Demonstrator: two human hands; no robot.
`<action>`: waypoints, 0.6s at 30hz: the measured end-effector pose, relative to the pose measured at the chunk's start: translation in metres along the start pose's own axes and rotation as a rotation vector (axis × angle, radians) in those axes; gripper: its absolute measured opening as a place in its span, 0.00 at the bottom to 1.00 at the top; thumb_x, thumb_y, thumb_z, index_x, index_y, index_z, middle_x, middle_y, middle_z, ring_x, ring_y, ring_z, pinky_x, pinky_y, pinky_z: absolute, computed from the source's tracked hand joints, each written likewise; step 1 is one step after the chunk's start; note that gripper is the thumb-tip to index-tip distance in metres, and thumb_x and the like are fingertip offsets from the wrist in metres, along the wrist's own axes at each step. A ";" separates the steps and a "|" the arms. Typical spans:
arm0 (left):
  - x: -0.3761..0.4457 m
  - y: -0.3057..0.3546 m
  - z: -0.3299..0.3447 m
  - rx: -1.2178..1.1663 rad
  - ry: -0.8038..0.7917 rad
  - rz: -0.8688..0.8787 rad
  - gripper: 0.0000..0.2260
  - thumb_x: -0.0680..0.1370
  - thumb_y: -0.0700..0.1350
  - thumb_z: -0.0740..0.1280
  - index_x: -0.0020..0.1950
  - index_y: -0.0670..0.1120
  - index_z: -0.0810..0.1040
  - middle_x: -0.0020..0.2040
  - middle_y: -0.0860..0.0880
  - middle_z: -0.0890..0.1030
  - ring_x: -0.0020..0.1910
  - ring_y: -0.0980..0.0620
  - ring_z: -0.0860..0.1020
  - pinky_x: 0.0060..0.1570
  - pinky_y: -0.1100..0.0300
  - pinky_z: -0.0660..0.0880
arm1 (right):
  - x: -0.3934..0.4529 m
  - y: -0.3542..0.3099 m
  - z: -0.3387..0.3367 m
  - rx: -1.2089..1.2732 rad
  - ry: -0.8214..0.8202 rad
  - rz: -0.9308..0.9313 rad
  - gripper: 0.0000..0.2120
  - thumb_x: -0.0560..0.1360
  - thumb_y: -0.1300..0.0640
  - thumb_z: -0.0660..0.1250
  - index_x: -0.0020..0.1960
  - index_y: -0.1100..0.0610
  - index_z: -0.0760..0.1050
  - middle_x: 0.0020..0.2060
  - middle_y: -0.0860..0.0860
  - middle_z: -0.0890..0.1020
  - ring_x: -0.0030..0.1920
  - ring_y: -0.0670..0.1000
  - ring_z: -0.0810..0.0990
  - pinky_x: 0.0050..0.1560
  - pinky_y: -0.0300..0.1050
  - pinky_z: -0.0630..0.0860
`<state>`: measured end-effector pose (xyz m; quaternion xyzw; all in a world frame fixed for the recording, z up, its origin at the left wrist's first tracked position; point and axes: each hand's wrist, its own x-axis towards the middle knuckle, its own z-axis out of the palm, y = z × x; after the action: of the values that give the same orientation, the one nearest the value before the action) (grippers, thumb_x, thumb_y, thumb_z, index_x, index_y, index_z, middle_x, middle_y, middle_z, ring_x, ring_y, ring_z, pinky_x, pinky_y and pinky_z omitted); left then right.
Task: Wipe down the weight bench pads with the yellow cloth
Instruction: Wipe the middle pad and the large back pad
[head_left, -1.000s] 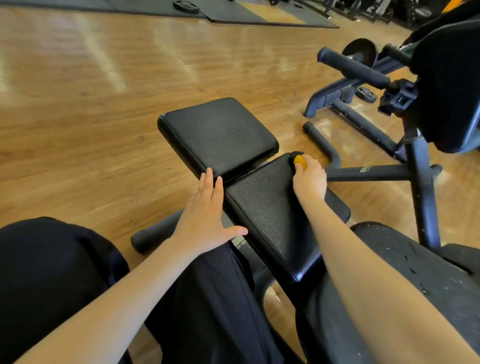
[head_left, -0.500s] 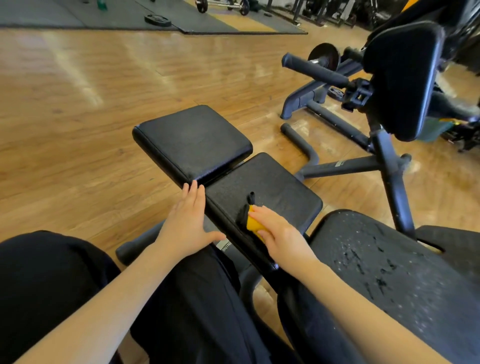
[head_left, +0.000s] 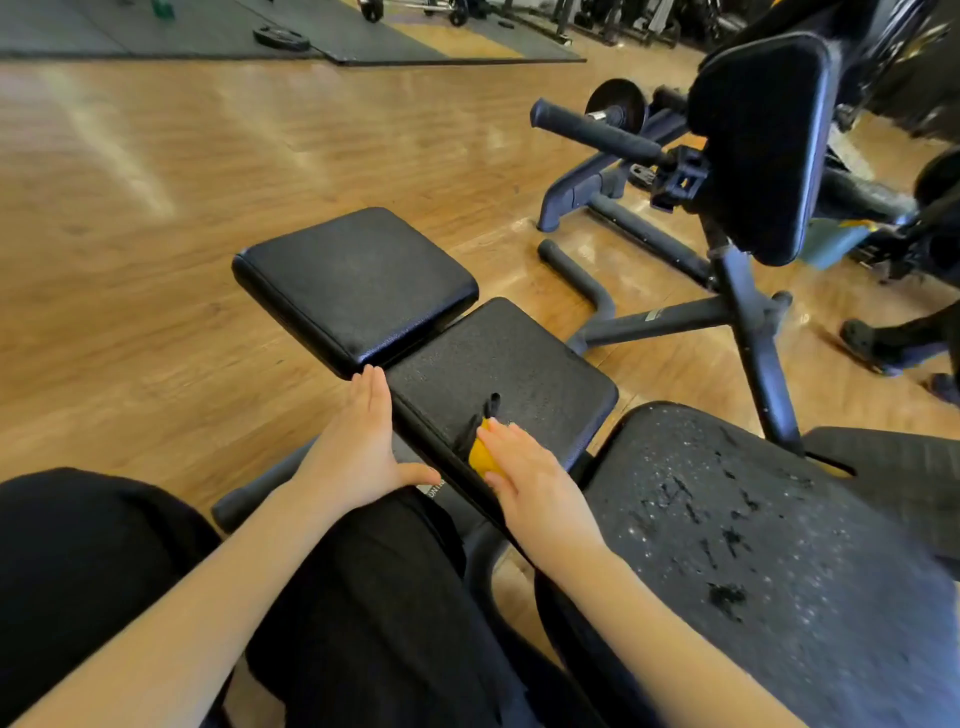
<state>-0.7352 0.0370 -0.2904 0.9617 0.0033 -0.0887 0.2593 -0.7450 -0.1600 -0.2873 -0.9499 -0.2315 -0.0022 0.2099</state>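
Two black bench pads lie end to end in the middle of the head view. The far pad (head_left: 358, 280) is glossy; the near pad (head_left: 511, 364) is dull and speckled. My right hand (head_left: 535, 478) presses a yellow cloth (head_left: 480, 457) with a black trim onto the near pad's left front edge; most of the cloth is hidden under my palm. My left hand (head_left: 358, 447) rests flat against the near pad's left side, fingers together, holding nothing. A larger worn pad (head_left: 753, 545) lies at the lower right.
A black machine frame (head_left: 748, 322) with an upright pad (head_left: 763, 150) and a foam-covered handle (head_left: 597, 132) stands to the right. A person's foot (head_left: 867, 343) is at the far right. Wooden floor (head_left: 156, 208) spreads left; my black-clad legs fill the bottom.
My right hand has drawn the cloth from the near pad's far right corner back to its near left edge. My left hand has stayed at the pad's side.
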 end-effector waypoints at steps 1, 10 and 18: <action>0.000 0.000 0.000 0.013 0.005 0.001 0.59 0.65 0.64 0.72 0.74 0.39 0.33 0.76 0.42 0.36 0.76 0.47 0.39 0.74 0.53 0.46 | 0.002 0.011 -0.005 0.023 0.022 0.065 0.22 0.78 0.59 0.58 0.72 0.53 0.61 0.72 0.47 0.63 0.74 0.49 0.56 0.69 0.35 0.48; -0.002 0.021 0.008 0.252 0.059 0.112 0.51 0.69 0.70 0.61 0.76 0.39 0.40 0.77 0.42 0.39 0.75 0.44 0.37 0.74 0.47 0.46 | 0.025 -0.004 -0.005 -0.078 0.029 0.157 0.22 0.80 0.57 0.56 0.72 0.57 0.59 0.73 0.51 0.61 0.74 0.53 0.55 0.72 0.47 0.51; -0.002 0.029 0.016 0.372 0.011 0.228 0.45 0.72 0.71 0.52 0.77 0.42 0.43 0.77 0.44 0.41 0.75 0.44 0.36 0.72 0.43 0.41 | 0.020 0.045 -0.007 0.068 0.098 0.169 0.21 0.78 0.60 0.59 0.71 0.56 0.63 0.72 0.51 0.64 0.74 0.51 0.57 0.70 0.36 0.47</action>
<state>-0.7379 0.0043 -0.2890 0.9876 -0.1203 -0.0526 0.0855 -0.7066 -0.1902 -0.2973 -0.9570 -0.1401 -0.0233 0.2528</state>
